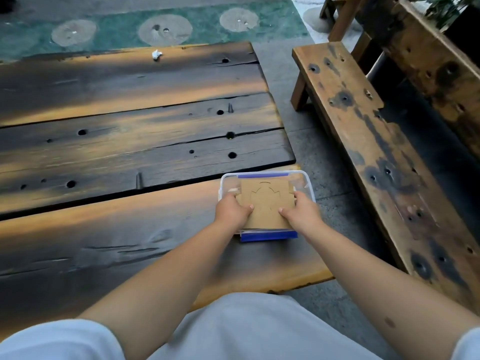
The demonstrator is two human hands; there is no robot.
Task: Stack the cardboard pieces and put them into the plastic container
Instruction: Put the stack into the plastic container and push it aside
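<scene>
A clear plastic container (306, 181) with blue clips stands near the right end of the dark wooden table (130, 157). A stack of brown cardboard pieces (267, 201), its top sheet cut with a curved outline, sits over the container's opening, tilted toward me. My left hand (232, 210) grips the stack's left edge, thumb on top. On the opposite edge my right hand (302, 211) holds it the same way. The container's near wall is hidden behind the cardboard and my hands; only its blue front clip (268, 235) shows below.
A small crumpled white scrap (156, 54) lies at the table's far edge. A worn wooden bench (376, 141) runs along the right, separated from the table by a strip of grey paving. Green floor with round pale patches lies beyond the table.
</scene>
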